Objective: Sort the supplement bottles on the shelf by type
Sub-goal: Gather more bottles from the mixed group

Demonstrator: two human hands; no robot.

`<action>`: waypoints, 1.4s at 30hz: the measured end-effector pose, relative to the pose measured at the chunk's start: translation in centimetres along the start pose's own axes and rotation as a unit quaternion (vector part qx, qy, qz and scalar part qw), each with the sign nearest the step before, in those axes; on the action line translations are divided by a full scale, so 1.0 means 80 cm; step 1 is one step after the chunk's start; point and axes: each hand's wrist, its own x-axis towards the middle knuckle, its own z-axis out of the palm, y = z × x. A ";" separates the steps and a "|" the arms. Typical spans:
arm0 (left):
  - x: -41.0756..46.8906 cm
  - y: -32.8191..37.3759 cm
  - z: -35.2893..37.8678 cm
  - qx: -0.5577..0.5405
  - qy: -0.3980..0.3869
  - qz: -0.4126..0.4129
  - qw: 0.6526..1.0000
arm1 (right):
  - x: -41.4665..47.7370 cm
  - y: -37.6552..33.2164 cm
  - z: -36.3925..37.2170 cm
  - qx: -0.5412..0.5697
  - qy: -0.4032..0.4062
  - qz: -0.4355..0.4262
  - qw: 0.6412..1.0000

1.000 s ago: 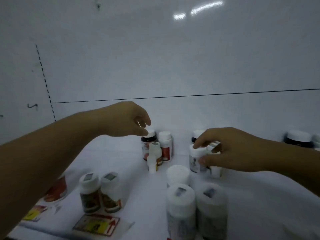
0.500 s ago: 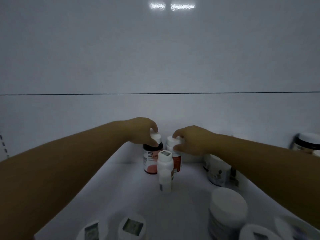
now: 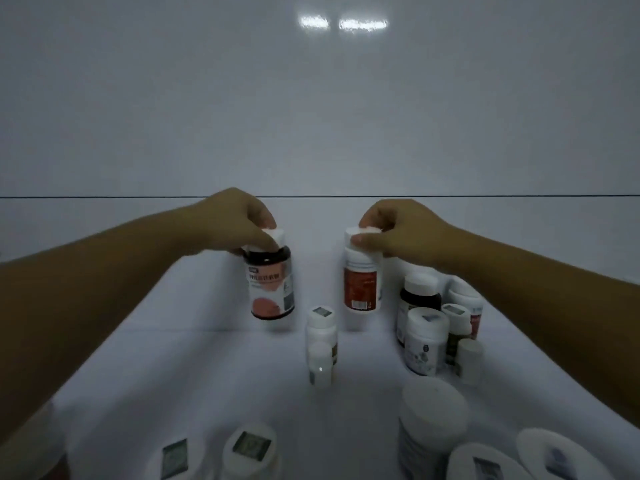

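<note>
My left hand (image 3: 239, 225) grips the white cap of a dark brown bottle (image 3: 272, 289) with a pink and white label, held off the white shelf (image 3: 194, 368). My right hand (image 3: 398, 228) grips the cap of a white bottle with a red label (image 3: 362, 285), also lifted. The two bottles hang apart, about a bottle's width between them. Below them, two small white bottles (image 3: 321, 344) stand one in front of the other on the shelf.
A cluster of several bottles (image 3: 436, 327) stands at the right under my right forearm. Large white-capped jars (image 3: 431, 427) fill the near right. Two bottles with square stickers on their caps (image 3: 249, 452) stand near the bottom edge. The white back wall rises behind.
Both hands have lifted their bottles off the shelf and pulled them apart, the dark bottle to the left and the red-labelled one to the right. The view has also moved closer.
</note>
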 end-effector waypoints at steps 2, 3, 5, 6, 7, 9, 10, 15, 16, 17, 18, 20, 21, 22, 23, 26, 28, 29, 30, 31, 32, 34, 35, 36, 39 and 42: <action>-0.026 0.012 -0.023 -0.011 -0.003 0.006 1.000 | -0.009 -0.024 -0.008 0.078 -0.042 -0.009 0.996; -0.039 0.018 -0.032 -0.013 -0.005 0.008 1.000 | -0.013 -0.037 -0.008 0.100 -0.067 -0.020 0.993; -0.067 0.029 -0.046 -0.011 -0.010 0.009 1.000 | -0.021 -0.064 -0.004 0.123 -0.110 -0.050 0.985; -0.080 0.034 -0.051 -0.008 -0.012 0.009 1.000 | -0.025 -0.077 -0.001 0.133 -0.126 -0.063 0.981; -0.093 0.037 -0.057 -0.005 -0.012 0.008 1.000 | -0.029 -0.089 0.003 0.143 -0.138 -0.075 0.977; -0.119 0.042 -0.067 0.000 -0.006 0.001 1.000 | -0.034 -0.108 0.011 0.161 -0.161 -0.100 0.969; -0.131 0.043 -0.072 0.002 0.000 -0.005 1.000 | -0.036 -0.116 0.016 0.165 -0.171 -0.111 0.965; -0.186 0.041 -0.092 0.015 0.039 -0.043 0.998 | -0.045 -0.148 0.040 0.186 -0.196 -0.156 0.950; -0.194 0.039 -0.096 0.015 0.046 -0.051 0.998 | -0.046 -0.152 0.044 0.192 -0.200 -0.165 0.946; -0.200 0.037 -0.100 0.016 0.052 -0.058 0.997 | -0.047 -0.157 0.047 0.200 -0.203 -0.174 0.943; -0.207 0.034 -0.105 0.021 0.060 -0.066 0.996 | -0.048 -0.164 0.053 0.209 -0.207 -0.185 0.938; -0.219 0.025 -0.115 0.025 0.073 -0.075 0.994 | -0.049 -0.176 0.064 0.221 -0.213 -0.201 0.931; -0.224 0.018 -0.120 0.023 0.081 -0.076 0.994 | -0.048 -0.182 0.071 0.223 -0.214 -0.209 0.928; -0.228 0.010 -0.126 0.021 0.089 -0.076 0.993 | -0.047 -0.189 0.079 0.222 -0.215 -0.215 0.926; -0.232 0.001 -0.131 0.018 0.097 -0.076 0.992 | -0.046 -0.196 0.087 0.221 -0.216 -0.219 0.926; -0.241 -0.033 -0.154 0.005 0.122 -0.072 0.990 | -0.037 -0.221 0.114 0.217 -0.211 -0.229 0.925; -0.246 -0.062 -0.174 0.000 0.141 -0.068 0.988 | -0.028 -0.242 0.136 0.210 -0.203 -0.237 0.927; -0.249 -0.078 -0.186 0.001 0.152 -0.066 0.986 | -0.022 -0.253 0.149 0.205 -0.198 -0.242 0.928; -0.251 -0.094 -0.200 0.002 0.164 -0.063 0.984 | -0.014 -0.267 0.163 0.199 -0.193 -0.245 0.929; -0.253 -0.111 -0.214 0.002 0.178 -0.061 0.982 | -0.006 -0.283 0.176 0.192 -0.190 -0.246 0.931; -0.255 -0.130 -0.230 -0.001 0.192 -0.060 0.980 | 0.003 -0.301 0.190 0.184 -0.190 -0.248 0.932; -0.259 -0.168 -0.259 -0.006 0.211 -0.058 0.976 | 0.020 -0.335 0.219 0.172 -0.196 -0.249 0.933; -0.260 -0.188 -0.272 -0.006 0.213 -0.058 0.975 | 0.028 -0.350 0.234 0.169 -0.200 -0.248 0.933; -0.260 -0.207 -0.282 -0.006 0.210 -0.058 0.976 | 0.034 -0.362 0.250 0.165 -0.205 -0.245 0.933; -0.253 -0.260 -0.300 -0.015 0.189 -0.063 0.980 | 0.049 -0.383 0.296 0.161 -0.214 -0.227 0.936; -0.239 -0.306 -0.303 -0.020 0.160 -0.068 0.985 | 0.057 -0.391 0.329 0.156 -0.223 -0.214 0.938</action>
